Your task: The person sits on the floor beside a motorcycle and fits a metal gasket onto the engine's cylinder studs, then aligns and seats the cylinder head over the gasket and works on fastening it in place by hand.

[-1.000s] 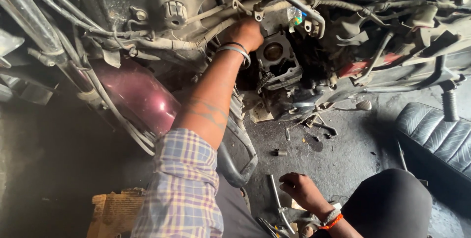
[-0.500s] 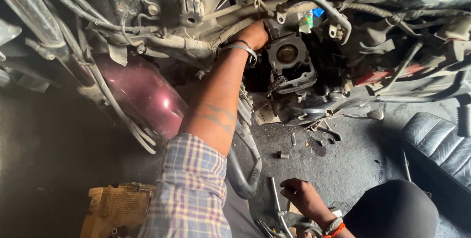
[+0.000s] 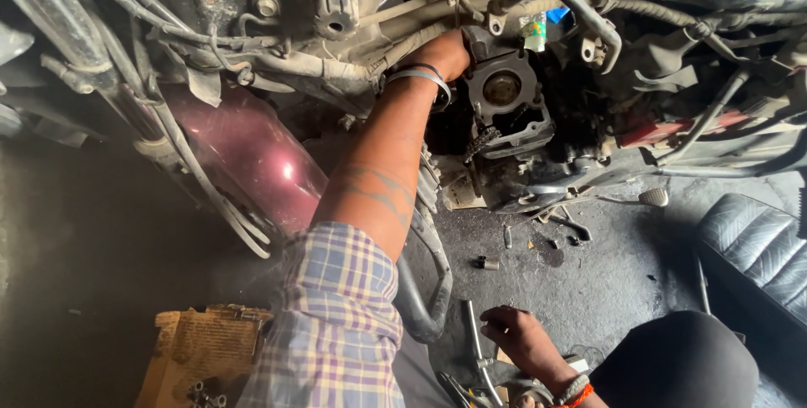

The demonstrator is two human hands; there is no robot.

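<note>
Oily floor below, the left hand has stayed cupped on the engine block as the view closed in — right hand loosely grips tools.

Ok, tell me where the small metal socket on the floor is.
In the head view, the small metal socket lies on the dark floor at lower centre, just right of the outstretched forearm and below the open engine block.

Engine block is set far and centre, with the left hand pressed against its left side. Loose bolts are scattered on the floor below it, the right hand rested nearer on tools, a seat placed at right, cardboard near left
</note>
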